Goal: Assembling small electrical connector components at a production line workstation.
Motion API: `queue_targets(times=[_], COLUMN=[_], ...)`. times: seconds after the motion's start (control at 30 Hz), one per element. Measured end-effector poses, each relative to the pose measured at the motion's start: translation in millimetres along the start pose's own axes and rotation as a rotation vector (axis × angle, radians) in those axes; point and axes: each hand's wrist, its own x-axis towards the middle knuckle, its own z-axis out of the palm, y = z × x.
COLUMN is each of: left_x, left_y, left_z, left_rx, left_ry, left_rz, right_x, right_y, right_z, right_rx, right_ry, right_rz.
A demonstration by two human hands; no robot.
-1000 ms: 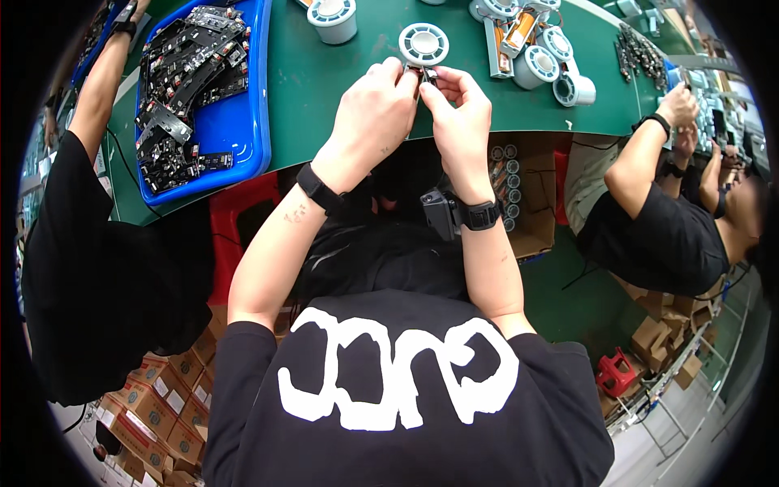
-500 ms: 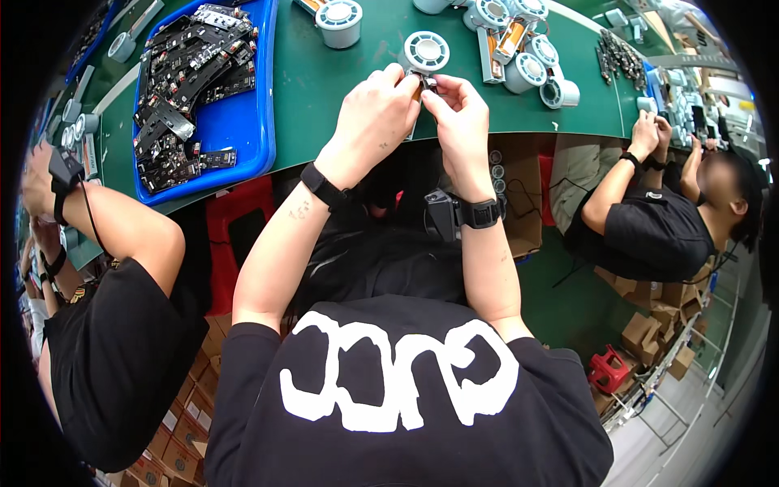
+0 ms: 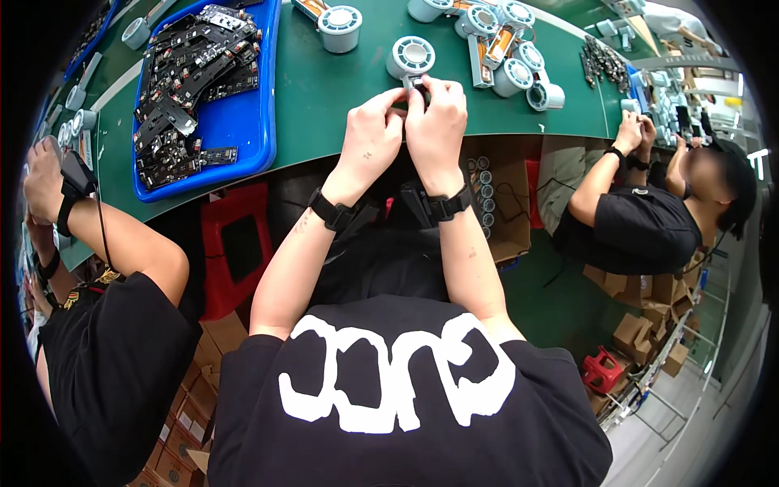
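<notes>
In front of me a pale blue handheld fan [image 3: 412, 57] lies with its round slotted head facing up, the handle end toward me. My right hand [image 3: 436, 130] pinches at the neck of this fan, thumb and fingers closed around a small dark part there. Close beside it, my left hand [image 3: 373, 134] has its fingers curled in against the fan's handle, which my hands mostly hide. Both hands nearly touch each other at the table's near edge.
A blue tray [image 3: 270, 97] holding many black circuit-board parts [image 3: 195, 73] stands at the left. More fan bodies with orange batteries [image 3: 499, 49] lie at the back right, and another fan [image 3: 339, 29] lies behind. Co-workers sit on both sides. Red stools [image 3: 235, 252] stand below the green table [image 3: 324, 105].
My right hand has moved left and turned upright, closer to my left hand. The left hand has shifted lower, and the fan head has slid slightly left.
</notes>
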Motion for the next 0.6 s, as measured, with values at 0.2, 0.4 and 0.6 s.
queue_targets(times=[0.2, 0.4, 0.6], left_x=[7.3, -9.6, -19.2], left_y=[-8.5, -7.1, -19.0], left_z=[-9.0, -37.4, -46.6], left_rx=[-0.013, 0.294, 0.402], left_ry=[-0.065, 0.016, -0.016], left_rz=[-0.015, 0.264, 0.376], right_x=[2.0, -17.6, 28.7], right_y=[-1.4, 3.4, -23.2], right_z=[-0.4, 2.6, -15.8], right_rx=[-0.13, -0.223, -0.079], right_ry=[-0.02, -0.05, -0.097], right_rz=[-0.136, -0.189, -0.187])
